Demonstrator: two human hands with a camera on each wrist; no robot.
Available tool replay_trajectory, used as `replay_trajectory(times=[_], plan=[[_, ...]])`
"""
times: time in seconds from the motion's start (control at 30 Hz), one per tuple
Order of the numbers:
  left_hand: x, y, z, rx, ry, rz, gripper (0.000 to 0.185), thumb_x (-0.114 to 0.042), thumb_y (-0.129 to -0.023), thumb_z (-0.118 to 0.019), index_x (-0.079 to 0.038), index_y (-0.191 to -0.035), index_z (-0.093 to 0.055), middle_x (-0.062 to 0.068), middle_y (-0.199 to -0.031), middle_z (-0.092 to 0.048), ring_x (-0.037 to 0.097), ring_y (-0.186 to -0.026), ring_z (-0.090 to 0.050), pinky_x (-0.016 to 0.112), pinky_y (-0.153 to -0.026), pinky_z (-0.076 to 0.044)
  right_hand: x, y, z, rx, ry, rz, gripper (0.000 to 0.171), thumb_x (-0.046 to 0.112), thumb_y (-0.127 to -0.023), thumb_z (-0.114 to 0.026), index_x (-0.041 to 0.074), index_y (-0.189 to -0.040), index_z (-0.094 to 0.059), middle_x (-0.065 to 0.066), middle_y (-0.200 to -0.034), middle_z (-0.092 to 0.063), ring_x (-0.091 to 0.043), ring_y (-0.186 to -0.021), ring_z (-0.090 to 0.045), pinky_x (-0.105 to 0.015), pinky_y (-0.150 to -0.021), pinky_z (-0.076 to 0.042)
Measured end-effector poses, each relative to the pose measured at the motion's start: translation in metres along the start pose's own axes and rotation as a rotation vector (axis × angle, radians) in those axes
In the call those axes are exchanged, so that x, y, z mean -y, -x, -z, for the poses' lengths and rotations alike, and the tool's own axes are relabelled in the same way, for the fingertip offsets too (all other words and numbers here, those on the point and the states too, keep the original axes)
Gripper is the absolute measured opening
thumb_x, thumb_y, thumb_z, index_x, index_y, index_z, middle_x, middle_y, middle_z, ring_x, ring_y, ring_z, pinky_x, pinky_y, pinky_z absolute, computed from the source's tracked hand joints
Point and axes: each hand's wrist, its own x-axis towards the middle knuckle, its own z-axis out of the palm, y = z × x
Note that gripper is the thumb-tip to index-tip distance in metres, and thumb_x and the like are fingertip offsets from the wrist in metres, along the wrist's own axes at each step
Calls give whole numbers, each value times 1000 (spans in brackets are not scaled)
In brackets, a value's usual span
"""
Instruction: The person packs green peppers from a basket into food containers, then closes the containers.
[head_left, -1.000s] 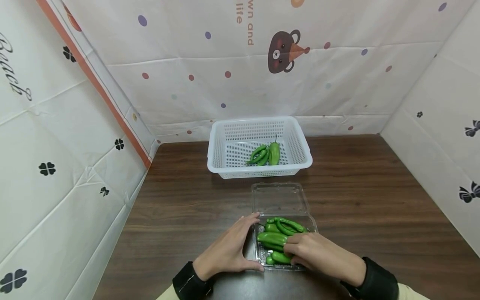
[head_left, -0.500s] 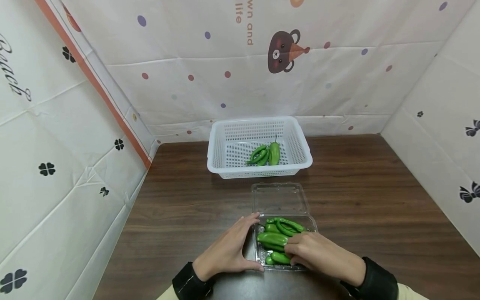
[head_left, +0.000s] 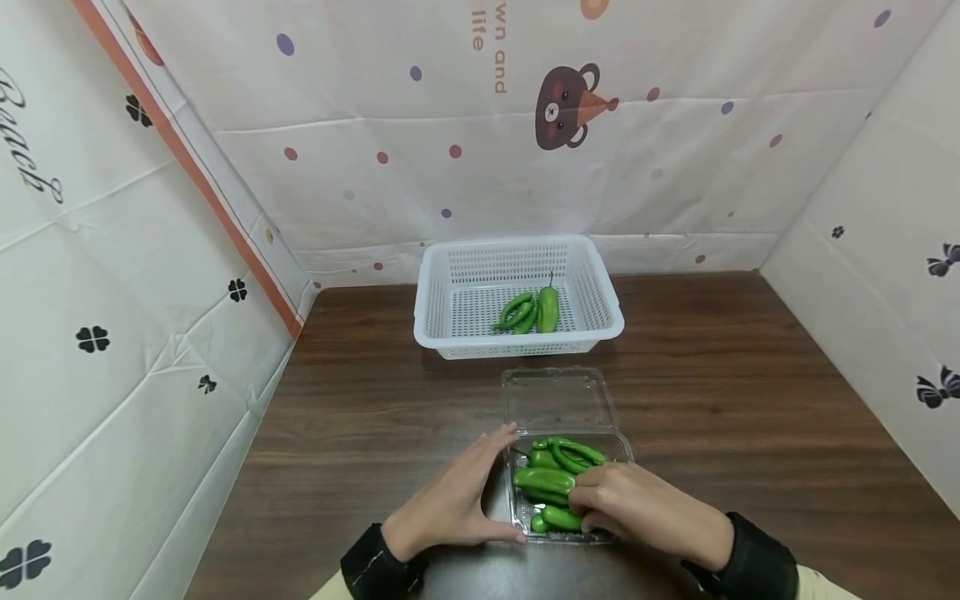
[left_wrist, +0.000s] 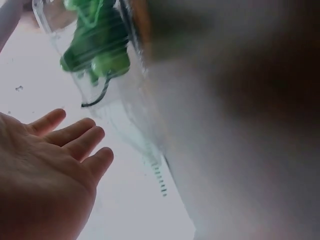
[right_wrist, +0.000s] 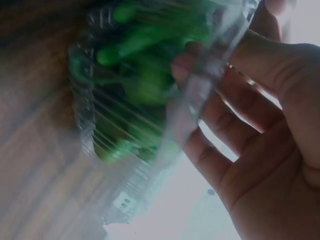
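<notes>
A clear plastic clamshell box (head_left: 512,500) with its lid (head_left: 558,396) laid back holds several green peppers (head_left: 543,479). My left hand (head_left: 457,496) lies along the box's left side, fingers extended and thumb spread, holding nothing. In the left wrist view the left hand (left_wrist: 50,175) has its palm showing, near a pepper's dark stem (left_wrist: 102,95). My right hand (head_left: 630,504) reaches into the right side of the box, its curled fingers gripping the end of a green pepper; the fingertips are partly hidden. The right wrist view shows its fingers (right_wrist: 220,120) bent over the box wall.
Behind the box stands a white perforated basket (head_left: 517,342) with a few green peppers (head_left: 548,310) inside. Both sit on a brown wooden table (head_left: 375,400). Printed white sheets (head_left: 337,192) enclose the table at the back and both sides.
</notes>
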Motion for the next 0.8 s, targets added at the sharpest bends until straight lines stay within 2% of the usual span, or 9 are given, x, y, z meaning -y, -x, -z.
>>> replay_trajectory(times=[0.13, 0.27, 0.37, 0.47, 0.57, 0.67, 0.8], plan=[[2, -4, 11, -57, -3, 10, 116, -63, -78, -81, -14, -163, -21, 7, -169, -22, 24, -153, -27, 47, -124, -24, -1, -4, 8, -13, 14, 10, 15, 20, -91, -78, 26, -92, -65, 18, -85, -53, 5, -74, -47, -13, -63, -38], [7, -8, 21, -158, -60, 10, 117, -57, -77, -85, -12, -164, -19, 9, -169, -20, 28, -154, -26, 51, -121, -30, -4, -11, 19, -36, 54, 14, 15, 17, -92, -78, 26, -93, -65, 17, -84, -50, 4, -73, -46, -16, -62, -37], [12, -13, 28, -259, -89, 3, 117, -51, -77, -88, -8, -163, -20, 12, -169, -19, 32, -153, -26, 53, -119, -32, -9, -19, 28, -80, 116, 39, 19, 15, -89, -80, 25, -92, -64, 16, -82, -51, 2, -73, -49, -16, -62, -40], [20, -19, 36, -367, -108, 15, 110, -49, -83, -84, -5, -162, -21, 14, -169, -19, 32, -153, -26, 52, -120, -30, -15, -29, 39, -134, 184, 74, 20, 15, -86, -83, 22, -92, -65, 13, -83, -55, 0, -74, -54, -17, -64, -45], [27, -24, 43, -461, -130, 42, 102, -54, -90, -74, -4, -162, -22, 14, -169, -19, 30, -154, -25, 49, -122, -29, -24, -40, 52, -176, 216, 96, 18, 11, -86, -82, 19, -94, -68, 9, -85, -60, -3, -78, -60, -19, -69, -51], [34, -28, 50, -525, -146, 65, 98, -57, -94, -67, -3, -162, -22, 14, -169, -20, 30, -154, -23, 48, -122, -29, -34, -51, 64, -206, 208, 99, 17, 9, -86, -82, 17, -95, -70, 8, -87, -63, -5, -80, -63, -22, -71, -55], [42, -34, 56, -589, -169, 93, 98, -50, -94, -71, -1, -162, -21, 17, -168, -21, 33, -154, -24, 51, -122, -29, -50, -65, 78, -219, 183, 54, 13, 11, -91, -78, 19, -98, -71, 10, -90, -65, -3, -83, -63, -25, -71, -55]])
